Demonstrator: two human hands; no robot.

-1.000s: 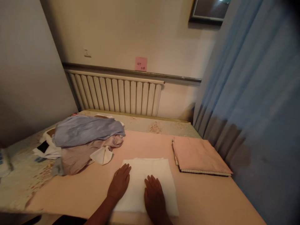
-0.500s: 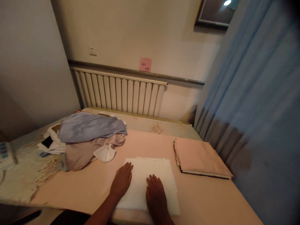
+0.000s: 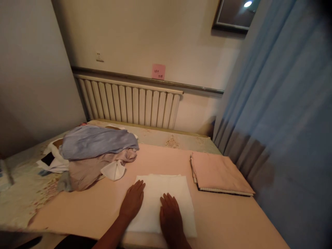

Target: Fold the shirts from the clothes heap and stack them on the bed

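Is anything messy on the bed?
Yes. The clothes pile on the left is a crumpled heap, unlike the folded pink cloth on the right and the flat white cloth under both hands.

White folded cloth: a flat, roughly rectangular piece, thin, layers stacked neatly with the far edge showing a slight double line. It lies on the pink surface near its front edge, long sides running away from the viewer. Left hand rests palm down on its left margin, fingers partly over the cloth's edge. Right hand lies flat on the cloth's near middle, fingers spread and pointing away. Both palms press flat, nothing gripped.
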